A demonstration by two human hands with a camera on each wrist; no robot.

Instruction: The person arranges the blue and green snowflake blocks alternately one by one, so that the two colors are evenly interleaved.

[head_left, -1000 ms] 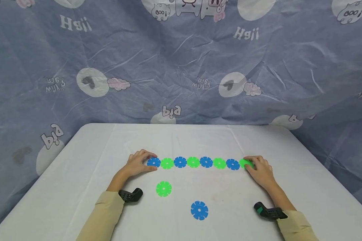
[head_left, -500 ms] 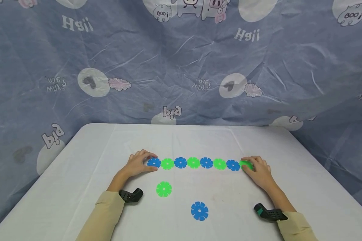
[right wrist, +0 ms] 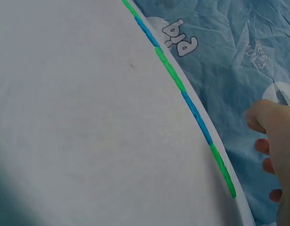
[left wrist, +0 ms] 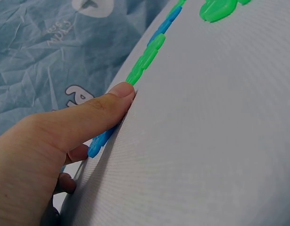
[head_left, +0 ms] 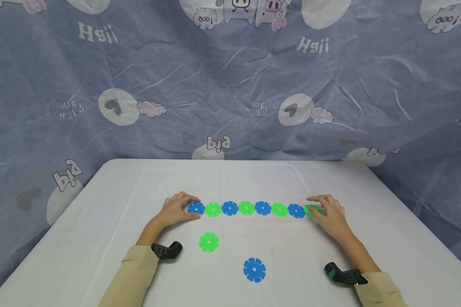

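Flower-shaped discs, blue and green by turns, lie in a row with their edges meeting or nearly so. At the row's left end, my left hand (head_left: pixel 176 210) holds the blue disc (head_left: pixel 196 208) between thumb and fingers; the left wrist view shows the thumb (left wrist: pixel 102 108) along this blue disc (left wrist: pixel 100 141), beside a green one (left wrist: pixel 146 60). Over the right end, my right hand (head_left: pixel 331 216) hovers with thumb and fingers parted, partly hiding the green disc (head_left: pixel 312 211). In the right wrist view that hand (right wrist: pixel 277 136) is clear of the end green disc (right wrist: pixel 223 171).
Nearer than the row, a loose green disc (head_left: pixel 209 242) and a loose blue disc (head_left: pixel 254 270) lie flat on the white table (head_left: pixel 292 256). A printed blue-grey cloth (head_left: pixel 223 76) hangs behind the far edge.
My right hand has come up off the end green disc, its thumb and fingers spreading wider. The left hand keeps its place at the blue disc, and the row looks nearly unmoved.
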